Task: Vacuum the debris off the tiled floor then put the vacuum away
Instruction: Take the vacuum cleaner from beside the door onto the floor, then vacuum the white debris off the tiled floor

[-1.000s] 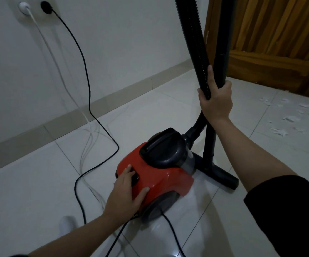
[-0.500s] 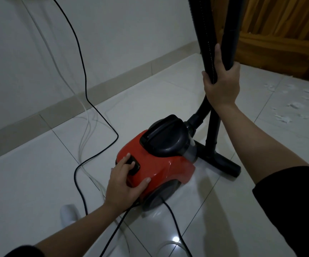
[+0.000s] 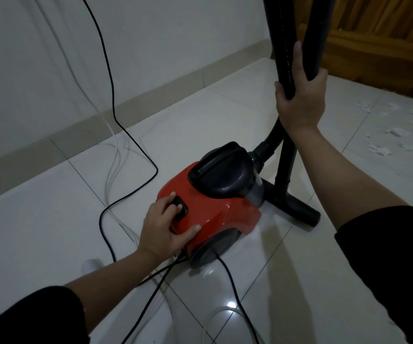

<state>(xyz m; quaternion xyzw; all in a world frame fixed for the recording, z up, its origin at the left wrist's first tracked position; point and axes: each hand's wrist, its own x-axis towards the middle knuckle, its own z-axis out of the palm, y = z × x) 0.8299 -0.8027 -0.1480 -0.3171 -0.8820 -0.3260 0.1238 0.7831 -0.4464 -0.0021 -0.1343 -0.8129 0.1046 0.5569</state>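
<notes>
A red canister vacuum (image 3: pixel 215 207) with a black top handle sits on the white tiled floor (image 3: pixel 51 232). My left hand (image 3: pixel 165 227) rests on its rear, a fingertip on the black switch (image 3: pixel 179 207) and the thumb along the red side. My right hand (image 3: pixel 299 98) grips the upright black wand (image 3: pixel 317 36) and the ribbed hose (image 3: pixel 283 33) together. The wand ends in a black floor nozzle (image 3: pixel 297 207) standing on the tiles beside the vacuum. White scraps of debris (image 3: pixel 386 137) lie scattered on the tiles at the right.
A black power cord (image 3: pixel 108 78) runs down the white wall and loops across the floor to the vacuum. White cables (image 3: pixel 116 165) lie beside it. A wooden door (image 3: pixel 379 33) stands at the back right. A beige skirting (image 3: pixel 150 95) lines the wall.
The view has tilted down, so the wall socket has left the frame. My left hand's fingers have slid up onto the black switch. My right hand keeps its grip on wand and hose.
</notes>
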